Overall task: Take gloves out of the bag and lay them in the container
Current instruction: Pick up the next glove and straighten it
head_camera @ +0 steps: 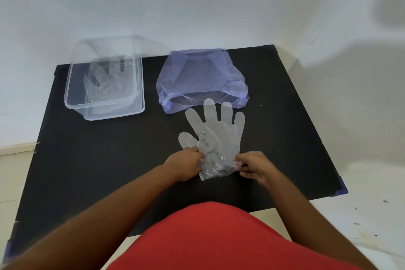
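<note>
Red garment (pixel 210 239), nearest the viewer – the person's front, filling the lower edge of the view; both bare forearms reach forward from either side of it

Left hand (pixel 185 165) – fingers pinched closed on the left corner of a glove's cuff, knuckles up

Right hand (pixel 255 166) – fingers pinched closed on the right corner of the same cuff; the two hands sit level with each other, the cuff stretched between them

Glove (pixel 215 138), clear thin plastic – spread flat just over or on the black table (pixel 98 171), whether it rests there cannot be told; cuff toward the person, five fingers fanned away; long axis runs near to far, tilted a little right, thumb to the left; fingertips reach the mouth of the bag

Bag (pixel 202 76), pale violet film – beyond the glove, mouth open toward the person; whether more gloves lie inside cannot be told

Container (pixel 105 85), clear, rectangular, open top – at the far left of the table, beside the bag and apart from it; at least one clear glove already lies inside

Bearing for the next move, as a judgement – the container lies forward and to the left of the pinched cuff, so the left hand is the nearer one; the glove would have to travel leftward and away, and being limp film it will likely sag or fold unless both corners stay held
</note>
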